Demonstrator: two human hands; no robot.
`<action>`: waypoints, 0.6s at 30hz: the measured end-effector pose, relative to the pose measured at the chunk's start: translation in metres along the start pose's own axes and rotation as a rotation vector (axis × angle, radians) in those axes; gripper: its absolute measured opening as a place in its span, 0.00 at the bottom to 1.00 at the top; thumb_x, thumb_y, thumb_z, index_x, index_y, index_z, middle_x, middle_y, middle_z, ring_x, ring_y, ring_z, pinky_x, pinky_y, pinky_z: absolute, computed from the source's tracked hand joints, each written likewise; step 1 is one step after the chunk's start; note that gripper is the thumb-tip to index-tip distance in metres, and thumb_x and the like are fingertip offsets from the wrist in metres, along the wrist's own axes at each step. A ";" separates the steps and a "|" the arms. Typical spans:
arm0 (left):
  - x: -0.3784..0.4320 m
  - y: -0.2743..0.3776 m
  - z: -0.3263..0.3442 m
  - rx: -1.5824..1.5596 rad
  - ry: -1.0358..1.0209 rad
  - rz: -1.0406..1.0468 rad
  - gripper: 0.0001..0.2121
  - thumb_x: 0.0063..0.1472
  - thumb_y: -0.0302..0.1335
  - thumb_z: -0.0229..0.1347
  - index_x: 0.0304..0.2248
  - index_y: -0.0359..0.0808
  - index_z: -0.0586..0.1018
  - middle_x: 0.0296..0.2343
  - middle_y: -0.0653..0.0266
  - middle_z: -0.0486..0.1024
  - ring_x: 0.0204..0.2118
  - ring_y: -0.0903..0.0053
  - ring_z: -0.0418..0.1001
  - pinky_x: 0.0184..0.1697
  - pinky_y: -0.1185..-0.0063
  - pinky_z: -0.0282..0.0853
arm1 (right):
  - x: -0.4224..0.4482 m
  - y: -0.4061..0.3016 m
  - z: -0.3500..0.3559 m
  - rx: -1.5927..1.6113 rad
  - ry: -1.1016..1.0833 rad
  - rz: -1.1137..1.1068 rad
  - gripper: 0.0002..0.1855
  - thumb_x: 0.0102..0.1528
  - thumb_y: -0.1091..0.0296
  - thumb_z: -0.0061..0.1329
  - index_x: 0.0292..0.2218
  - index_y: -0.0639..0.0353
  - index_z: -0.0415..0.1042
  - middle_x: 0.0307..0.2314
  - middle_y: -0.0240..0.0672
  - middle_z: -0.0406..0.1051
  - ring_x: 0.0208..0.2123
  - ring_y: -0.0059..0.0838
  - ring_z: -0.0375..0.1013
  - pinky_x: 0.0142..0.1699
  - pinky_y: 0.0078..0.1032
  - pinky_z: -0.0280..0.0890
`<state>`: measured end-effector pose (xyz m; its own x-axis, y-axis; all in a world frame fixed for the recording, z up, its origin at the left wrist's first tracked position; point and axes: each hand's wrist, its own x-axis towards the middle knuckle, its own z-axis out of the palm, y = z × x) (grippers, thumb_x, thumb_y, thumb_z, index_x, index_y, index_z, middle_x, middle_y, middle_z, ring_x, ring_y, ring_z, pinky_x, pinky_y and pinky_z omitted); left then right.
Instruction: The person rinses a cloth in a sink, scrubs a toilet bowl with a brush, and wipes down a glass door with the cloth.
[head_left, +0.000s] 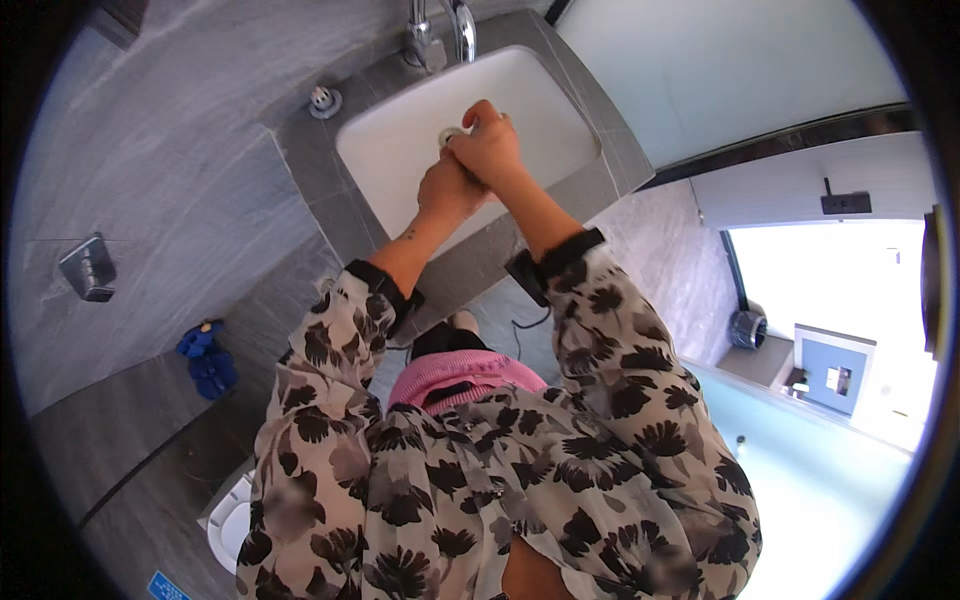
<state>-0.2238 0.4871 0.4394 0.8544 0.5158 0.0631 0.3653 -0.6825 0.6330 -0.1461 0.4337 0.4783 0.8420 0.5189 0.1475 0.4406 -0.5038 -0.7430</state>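
Note:
Over the white washbasin (390, 127), both hands are pressed together. My left hand (450, 187) lies lower, and its fingers are mostly hidden. Across it rests my right hand (491, 146), with a bent finger pointing away from me. No separate object can be made out between them. Just beyond the fingers shows the basin's round drain (450, 136). A chrome faucet (465, 34) stands at the basin's far edge, and I cannot tell whether water runs from it.
A grey stone counter (480, 281) surrounds the basin, with a chrome fitting (325, 102) at its left corner. Frosted glass (720, 67) stands to the right. Blue slippers (210, 371) are at lower left, near a toilet (229, 525). A metal fixture (90, 268) juts from the left wall.

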 end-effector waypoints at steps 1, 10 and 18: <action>0.001 0.002 -0.013 0.026 0.016 0.022 0.22 0.45 0.43 0.59 0.31 0.30 0.72 0.23 0.54 0.75 0.25 0.63 0.75 0.25 0.72 0.69 | -0.004 -0.003 -0.007 0.103 0.035 -0.027 0.24 0.37 0.64 0.55 0.38 0.59 0.67 0.31 0.45 0.68 0.33 0.40 0.68 0.37 0.32 0.66; -0.046 0.035 -0.038 -1.856 -0.921 -0.444 0.13 0.48 0.25 0.55 0.34 0.31 0.69 0.24 0.57 0.70 0.15 0.79 0.64 0.12 0.86 0.56 | -0.032 0.003 -0.077 1.551 -0.812 -0.020 0.31 0.46 0.60 0.56 0.49 0.56 0.62 0.42 0.39 0.61 0.44 0.34 0.65 0.46 0.27 0.64; -0.073 0.049 -0.043 -1.528 -0.874 -0.426 0.12 0.42 0.24 0.57 0.28 0.31 0.70 0.19 0.62 0.67 0.14 0.80 0.63 0.13 0.85 0.53 | -0.063 -0.009 -0.080 0.518 -0.323 -0.315 0.16 0.38 0.76 0.55 0.16 0.58 0.58 0.22 0.28 0.60 0.27 0.22 0.59 0.33 0.22 0.57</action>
<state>-0.2841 0.4387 0.4994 0.9143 -0.2259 -0.3361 0.3931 0.6949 0.6022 -0.1782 0.3502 0.5278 0.5275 0.8069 0.2659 0.3760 0.0589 -0.9248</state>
